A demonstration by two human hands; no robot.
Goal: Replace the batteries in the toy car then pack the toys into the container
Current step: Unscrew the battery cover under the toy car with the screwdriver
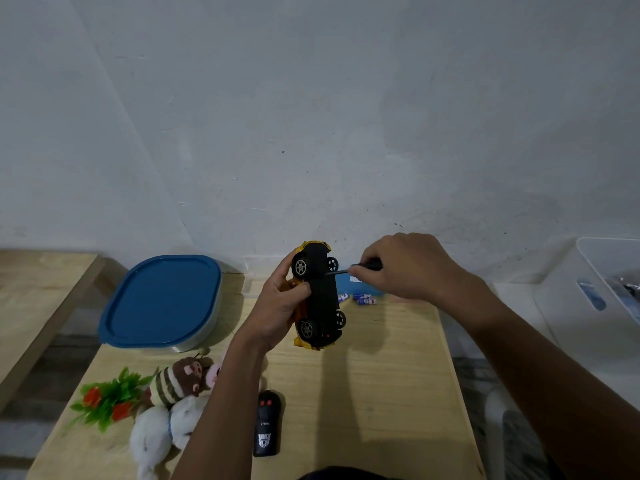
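The toy car [320,294], yellow with a flat black underside and four spoked wheels, is held above the table [381,368] with its underside turned up, clamped in the left hand [280,306]. One screwdriver [349,270] with a black handle is gripped in the closed right hand [405,268], its thin metal tip set against the car's underside. Small blue and white batteries [362,298], about four, are seen lying on the pale wooden table behind the car. One rounded container [162,303] with a smooth blue lid stands at the left. Nearer lie one black remote control [266,424], fluffy plush toys [173,403] and one plastic plant [107,398] with red flowers.
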